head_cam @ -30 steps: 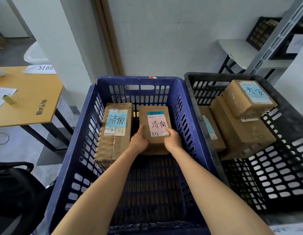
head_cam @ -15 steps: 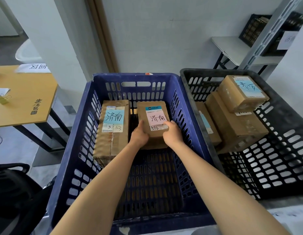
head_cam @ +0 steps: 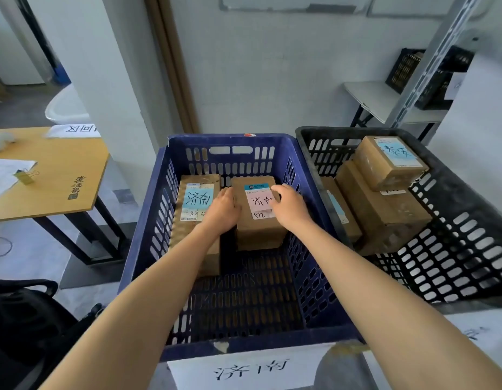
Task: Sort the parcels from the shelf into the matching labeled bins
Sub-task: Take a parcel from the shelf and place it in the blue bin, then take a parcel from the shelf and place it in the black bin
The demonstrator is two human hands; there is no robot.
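A blue slotted bin stands in front of me with a handwritten paper label on its near rim. Two brown parcels lie at its far end. The left parcel carries a blue label. The right parcel carries a pink label and sits on the bin floor. My left hand grips this pink-label parcel along its left edge. My right hand holds its right top corner, thumb on the label, covering part of the writing.
A black slotted bin touches the blue one on the right and holds stacked brown parcels. A wooden table stands at the left, a black chair at lower left. A metal shelf upright rises at the back right.
Both hands slid from the pink-label parcel's near end up to its sides, and the parcel settled lower at the bin's far end. The view pulled back, showing the bin's paper label.
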